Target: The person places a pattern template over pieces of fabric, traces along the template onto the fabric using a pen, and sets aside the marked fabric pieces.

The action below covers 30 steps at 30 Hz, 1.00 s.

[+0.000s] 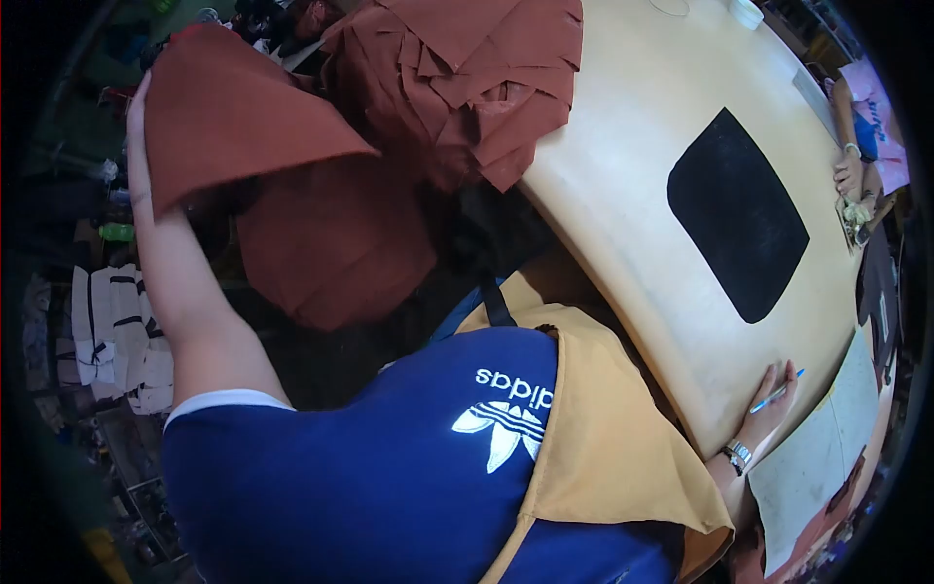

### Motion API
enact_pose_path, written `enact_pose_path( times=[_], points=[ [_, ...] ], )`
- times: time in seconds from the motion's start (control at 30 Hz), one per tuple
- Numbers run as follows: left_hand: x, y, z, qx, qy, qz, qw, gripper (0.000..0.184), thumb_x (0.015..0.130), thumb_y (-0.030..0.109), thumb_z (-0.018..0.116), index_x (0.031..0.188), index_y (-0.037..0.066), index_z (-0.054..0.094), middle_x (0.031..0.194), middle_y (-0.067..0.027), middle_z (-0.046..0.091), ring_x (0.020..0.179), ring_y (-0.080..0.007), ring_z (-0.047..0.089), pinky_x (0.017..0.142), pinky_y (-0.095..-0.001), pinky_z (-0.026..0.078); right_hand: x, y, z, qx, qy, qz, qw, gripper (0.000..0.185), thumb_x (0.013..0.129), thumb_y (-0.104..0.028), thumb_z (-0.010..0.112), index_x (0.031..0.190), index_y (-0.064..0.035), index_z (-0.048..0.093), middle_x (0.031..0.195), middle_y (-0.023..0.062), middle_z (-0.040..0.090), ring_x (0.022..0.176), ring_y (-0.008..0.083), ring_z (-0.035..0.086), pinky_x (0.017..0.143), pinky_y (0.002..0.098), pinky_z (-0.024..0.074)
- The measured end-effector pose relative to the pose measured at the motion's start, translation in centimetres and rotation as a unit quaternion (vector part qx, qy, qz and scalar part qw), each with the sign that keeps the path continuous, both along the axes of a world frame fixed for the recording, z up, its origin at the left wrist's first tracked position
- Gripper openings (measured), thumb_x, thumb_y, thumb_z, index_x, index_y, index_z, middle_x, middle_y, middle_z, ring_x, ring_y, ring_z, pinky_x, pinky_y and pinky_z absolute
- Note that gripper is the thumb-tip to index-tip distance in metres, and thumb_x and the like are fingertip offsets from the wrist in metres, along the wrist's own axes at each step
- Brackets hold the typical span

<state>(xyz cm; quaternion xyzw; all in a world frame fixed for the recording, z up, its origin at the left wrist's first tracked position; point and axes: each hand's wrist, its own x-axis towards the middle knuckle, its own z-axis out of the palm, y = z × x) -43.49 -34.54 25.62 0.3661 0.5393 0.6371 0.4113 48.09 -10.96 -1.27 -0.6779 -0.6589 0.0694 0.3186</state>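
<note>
My left hand [139,102] is stretched out to the far left, at the edge of a large reddish-brown sheet [243,112] that it holds up; most of its fingers are behind the sheet. More brown sheets [467,78] lie in a thick, uneven pile beside it, and another brown piece [336,243] hangs below. At the right, my right hand [773,404] rests on the cream work surface [623,214] with a blue-and-white pen [773,397] between its fingers. A black panel with rounded corners [741,219] lies flat on that surface, beyond my right hand.
A pale grey sheet [822,457] lies by my right forearm. Across the table, another person's hands [850,180] work on a small item. A roll of tape [746,14] sits at the far edge. Bundled whitish pieces [122,336] are on the left.
</note>
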Motion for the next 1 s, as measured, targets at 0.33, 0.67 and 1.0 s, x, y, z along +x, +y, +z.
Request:
enact_pose_path(
  times=[0.33,0.67,1.0],
  points=[
    [5.0,-12.2,-23.3,-0.577,0.445,0.426,0.536,0.09,0.082,0.07,0.055,0.145,0.01,0.035,0.151,-0.0231,0.027,0.137,-0.0396,0.031,0.11,-0.0571,0.023,1.8,0.5,-1.1,-0.009,-0.022,0.002,1.0,0.044,0.095,-0.027,0.061,0.125,0.004,0.054,0.124,0.0194,0.059,0.115,0.0261,0.055,0.101,0.0344,0.0406],
    [16.8,1.3,-39.4,-0.636,0.423,0.196,0.614,0.112,0.073,0.083,0.049,0.154,0.015,0.012,0.16,-0.0181,0.004,0.147,-0.0372,0.0,0.11,-0.0677,0.005,0.9,-0.1,0.0,0.017,-0.06,-0.033,0.998,0.035,0.092,-0.018,0.063,0.121,0.0005,0.059,0.122,0.0165,0.062,0.115,0.0279,0.057,0.101,0.0369,0.0421],
    [14.9,14.7,-23.8,0.025,0.585,0.319,0.745,0.04,0.093,0.027,0.061,0.129,0.011,0.055,0.14,-0.0152,0.046,0.128,-0.0332,0.045,0.105,-0.0496,0.029,-0.1,-0.3,0.5,0.034,-0.075,-0.031,0.996,0.034,0.09,-0.017,0.065,0.12,-0.0022,0.06,0.12,0.0153,0.063,0.113,0.0286,0.058,0.1,0.0379,0.043]
  ],
)
